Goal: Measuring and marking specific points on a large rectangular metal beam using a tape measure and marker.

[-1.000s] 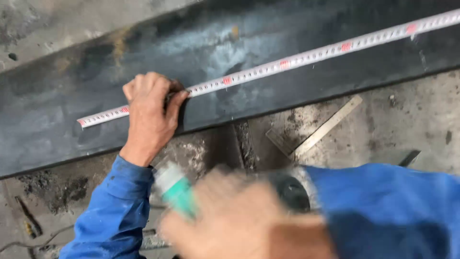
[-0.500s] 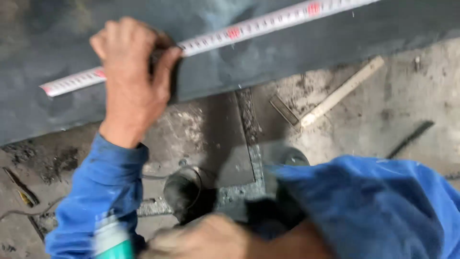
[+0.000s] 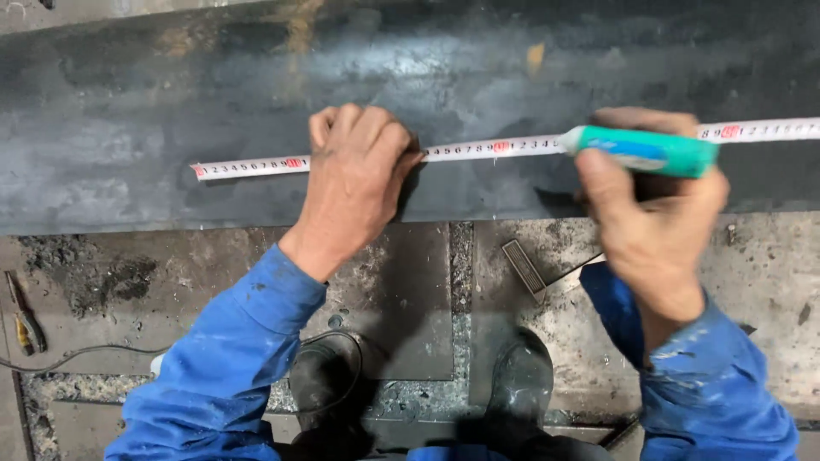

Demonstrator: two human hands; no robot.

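Note:
A wide dark steel plate (image 3: 154, 111) runs across the upper part of the head view. A white measuring tape (image 3: 248, 167) with red marks lies stretched along it. My left hand (image 3: 354, 175) rests fingers-down on the tape, pinning it to the plate near the middle. My right hand (image 3: 653, 218) grips a teal marker pen (image 3: 645, 151) held sideways, its tip pointing left and touching the tape just right of my left hand. Both arms wear blue sleeves.
Below the plate is a dirty metal floor (image 3: 410, 282). My two dark boots (image 3: 521, 384) stand on it. A small metal square (image 3: 534, 271) lies near my right wrist. Pliers (image 3: 24, 320) and a thin cable (image 3: 77, 352) lie at the left.
My right hand has come up from the bottom of the view with the teal marker and now reaches the tape. My left hand has stayed on the tape; the camera has shifted.

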